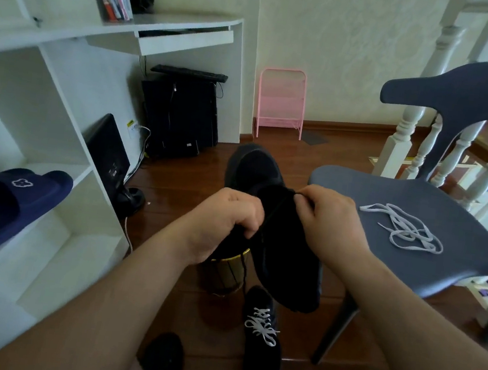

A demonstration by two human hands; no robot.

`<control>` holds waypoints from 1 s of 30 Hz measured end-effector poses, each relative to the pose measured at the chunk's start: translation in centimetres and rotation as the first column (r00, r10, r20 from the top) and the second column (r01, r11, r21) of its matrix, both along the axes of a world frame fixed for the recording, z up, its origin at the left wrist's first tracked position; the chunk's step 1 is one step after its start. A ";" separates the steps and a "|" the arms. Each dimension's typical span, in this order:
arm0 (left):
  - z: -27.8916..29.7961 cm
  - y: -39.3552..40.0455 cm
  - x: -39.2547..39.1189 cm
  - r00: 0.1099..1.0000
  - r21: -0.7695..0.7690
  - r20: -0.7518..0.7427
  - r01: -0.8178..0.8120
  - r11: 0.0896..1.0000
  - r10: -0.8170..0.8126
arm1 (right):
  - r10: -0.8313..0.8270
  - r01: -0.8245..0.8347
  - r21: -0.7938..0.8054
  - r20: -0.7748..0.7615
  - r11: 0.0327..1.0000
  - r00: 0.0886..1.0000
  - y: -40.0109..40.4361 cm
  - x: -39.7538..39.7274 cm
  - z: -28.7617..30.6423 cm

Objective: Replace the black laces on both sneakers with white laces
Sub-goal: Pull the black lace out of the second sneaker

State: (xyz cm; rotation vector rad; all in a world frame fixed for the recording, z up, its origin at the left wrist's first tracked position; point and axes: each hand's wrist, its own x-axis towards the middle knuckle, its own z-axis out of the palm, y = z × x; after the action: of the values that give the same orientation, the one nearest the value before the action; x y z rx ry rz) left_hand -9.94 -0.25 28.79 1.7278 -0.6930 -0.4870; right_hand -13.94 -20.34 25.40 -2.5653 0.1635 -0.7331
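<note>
A black sneaker [274, 225] is held up in mid-frame above the wooden floor [325, 151], its long axis running from the toe at about 11 o'clock, far from the person, down to the heel at about 5 o'clock near them. The left hand [227, 216] is curled round the sneaker's near left side and grips a black lace [244, 273] that trails down from it. The right hand [327, 215] pinches the lace at the tongue with thumb and forefinger. The two hands are just apart, both on the shoe.

Directly below, toward 6 o'clock, a second black sneaker [263, 348] lies on the floor with white laces [260, 326] tied in a bow, its toe pointing away. At 3 o'clock a grey-blue chair [417, 198] stands close to the right hand, its seat edge just beside the held shoe; a loose white lace [402, 228] lies tangled on the seat. At 9 o'clock white shelves [59, 139] hold navy slippers [6, 203]. Open floor stretches toward 12 o'clock, up to a pink rack [281, 104] against the wall.
</note>
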 end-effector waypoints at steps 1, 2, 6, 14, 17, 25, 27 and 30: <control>0.2 0.4 -0.1 0.999 0.025 -0.004 0.051 0.998 -0.051 | -0.010 0.011 0.020 -0.011 1.000 1.000 -0.4 0.0 0.1; 0.1 0.5 -0.1 0.998 0.075 0.017 0.059 0.995 -0.060 | -0.013 0.013 0.024 -0.018 1.000 1.000 -0.5 -0.2 0.2; -1.2 -0.2 0.0 0.983 0.209 0.130 -0.155 0.966 0.130 | 0.046 -0.045 -0.061 0.012 0.997 0.999 0.5 -0.7 0.2; -2.5 -1.9 0.0 0.903 0.068 0.255 -0.374 0.925 0.346 | 0.126 -0.122 -0.117 0.027 0.986 0.992 2.4 -0.9 0.3; -1.4 -1.3 0.4 0.971 0.039 0.130 -0.209 0.977 0.202 | 0.051 -0.049 -0.056 0.029 0.997 0.998 1.3 -0.5 0.2; -1.2 0.2 0.5 0.997 0.311 0.043 -0.074 0.947 0.064 | 0.045 -0.046 -0.038 -0.015 0.998 0.999 0.8 -0.8 0.3; -1.8 -0.5 0.6 0.968 0.210 0.095 -0.248 0.946 0.233 | 0.063 -0.063 -0.036 -0.002 0.997 0.998 1.3 -0.9 0.4; -2.2 -1.4 0.3 0.929 0.173 0.204 -0.345 0.922 0.309 | 0.090 -0.089 -0.051 0.030 0.995 0.995 2.0 -0.9 0.4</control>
State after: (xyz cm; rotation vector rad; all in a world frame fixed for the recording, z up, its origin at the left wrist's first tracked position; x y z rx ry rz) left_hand -9.65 -1.65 26.54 2.0541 -0.4691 -0.1786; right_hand -14.87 -18.35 25.79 -2.5870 0.0201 -0.7535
